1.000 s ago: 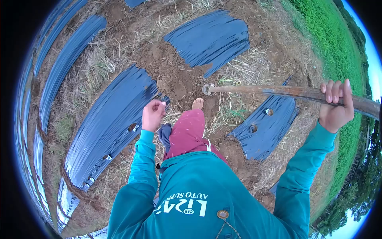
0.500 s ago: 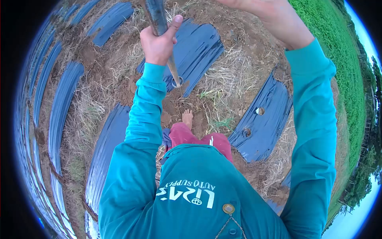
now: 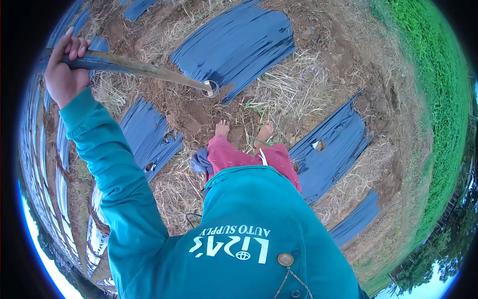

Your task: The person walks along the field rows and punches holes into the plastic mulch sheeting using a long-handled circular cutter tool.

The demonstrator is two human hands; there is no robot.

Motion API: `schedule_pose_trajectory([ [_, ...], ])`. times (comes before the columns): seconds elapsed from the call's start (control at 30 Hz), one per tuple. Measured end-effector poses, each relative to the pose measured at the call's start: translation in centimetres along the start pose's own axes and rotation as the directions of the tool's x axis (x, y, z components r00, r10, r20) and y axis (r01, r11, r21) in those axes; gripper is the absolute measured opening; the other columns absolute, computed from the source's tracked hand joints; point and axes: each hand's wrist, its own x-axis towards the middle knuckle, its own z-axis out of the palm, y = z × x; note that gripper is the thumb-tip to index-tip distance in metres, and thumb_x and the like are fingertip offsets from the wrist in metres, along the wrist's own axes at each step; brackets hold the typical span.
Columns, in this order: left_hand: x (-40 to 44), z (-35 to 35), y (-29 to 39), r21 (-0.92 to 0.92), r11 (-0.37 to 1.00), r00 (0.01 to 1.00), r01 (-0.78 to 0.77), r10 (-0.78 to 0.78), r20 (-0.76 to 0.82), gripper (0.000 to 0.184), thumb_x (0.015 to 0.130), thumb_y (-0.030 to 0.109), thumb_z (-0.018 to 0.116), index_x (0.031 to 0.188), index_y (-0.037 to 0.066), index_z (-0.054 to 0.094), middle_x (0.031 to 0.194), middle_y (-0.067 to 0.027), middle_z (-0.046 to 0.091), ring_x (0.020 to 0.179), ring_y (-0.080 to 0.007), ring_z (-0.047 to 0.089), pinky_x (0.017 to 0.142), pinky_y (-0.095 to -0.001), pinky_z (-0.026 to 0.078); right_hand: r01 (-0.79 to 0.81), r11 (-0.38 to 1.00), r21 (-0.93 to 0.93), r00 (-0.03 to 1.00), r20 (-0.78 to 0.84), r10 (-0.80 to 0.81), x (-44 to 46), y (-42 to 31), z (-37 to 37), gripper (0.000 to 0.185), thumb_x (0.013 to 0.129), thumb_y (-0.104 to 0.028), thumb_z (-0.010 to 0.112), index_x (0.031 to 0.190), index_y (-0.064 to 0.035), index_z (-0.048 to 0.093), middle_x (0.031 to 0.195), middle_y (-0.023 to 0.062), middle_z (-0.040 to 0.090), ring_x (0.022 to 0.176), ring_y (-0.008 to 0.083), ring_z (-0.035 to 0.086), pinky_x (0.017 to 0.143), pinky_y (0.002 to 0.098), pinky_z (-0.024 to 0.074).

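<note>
My left hand (image 3: 69,65) is closed around the upper part of a long wooden pole (image 3: 144,69), with one finger stretched along it. The pole slants across the view, dark near my hand and paler lower down. At its lower end is a round metal ring (image 3: 213,88), which is at the near edge of a dark plastic sheet (image 3: 239,42) beside bare soil. Whether the ring presses into the sheet or only rests there I cannot tell. My right hand is out of view.
More strips of dark plastic sheet (image 3: 331,149) with round holes lie on both sides of my bare feet (image 3: 222,128). Dry straw (image 3: 294,84) and brown soil (image 3: 189,117) lie between them. Tall green grass (image 3: 443,114) borders the right side.
My left hand has swung left and down with the pole, which now leans far over. My right hand has left the view. A second foot now shows.
</note>
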Motion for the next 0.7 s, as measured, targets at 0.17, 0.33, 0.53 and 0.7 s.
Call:
schedule_pose_trajectory([
  [0.17, -0.8, -0.8, -11.6, 0.081, 0.974, 0.929, -0.214, 0.228, -0.291, 0.018, 0.075, -0.002, 0.058, 0.061, -0.001, 0.046, 0.053, -0.0046, 0.039, 0.048, -0.0148, 0.041, 0.057, -0.0323, 0.044, 0.243, 0.949, -0.203, 0.901, -0.316, -0.298, 1.4, -9.4, -10.6, 0.024, 0.086, -0.022, 0.053, 0.102, -0.0044, 0.057, 0.078, 0.0068, 0.06, 0.066, 0.0147, 0.058, 0.055, 0.0269, 0.0456],
  [0.33, -4.2, -1.2, -24.4, 0.043, 0.995, 0.877, -0.085, 0.095, -0.471, 0.021, 0.071, -0.007, 0.061, 0.059, 0.001, 0.047, 0.053, -0.006, 0.044, 0.046, -0.0152, 0.043, 0.047, -0.0301, 0.041, 0.617, 0.778, -0.117, 0.594, -0.579, -0.558, -1.0, -17.5, -23.6, 0.015, 0.088, -0.018, 0.049, 0.094, -0.0051, 0.055, 0.071, 0.0052, 0.057, 0.056, 0.0116, 0.054, 0.044, 0.0217, 0.0404],
  [0.53, -5.6, 5.0, -16.8, 0.006, 0.998, 0.964, -0.064, 0.063, -0.258, 0.025, 0.078, 0.004, 0.059, 0.058, 0.003, 0.044, 0.053, -0.0039, 0.04, 0.049, -0.0149, 0.041, 0.056, -0.031, 0.039, 0.531, 0.802, -0.275, 0.592, -0.556, -0.583, -2.1, -27.0, -30.0, 0.014, 0.087, -0.017, 0.052, 0.089, -0.0042, 0.055, 0.069, 0.0025, 0.056, 0.053, 0.0082, 0.05, 0.043, 0.0207, 0.0395],
  [0.7, -4.8, 11.2, -10.3, 0.126, 0.987, 0.98, -0.103, 0.122, -0.158, 0.027, 0.082, 0.009, 0.054, 0.058, 0.005, 0.043, 0.055, -0.0029, 0.037, 0.055, -0.0143, 0.039, 0.065, -0.0318, 0.038, 0.603, 0.677, -0.422, 0.563, -0.375, -0.736, -2.0, -40.8, -25.7, 0.014, 0.088, -0.015, 0.05, 0.092, -0.0031, 0.056, 0.071, 0.0024, 0.056, 0.055, 0.008, 0.05, 0.046, 0.0199, 0.0393],
])
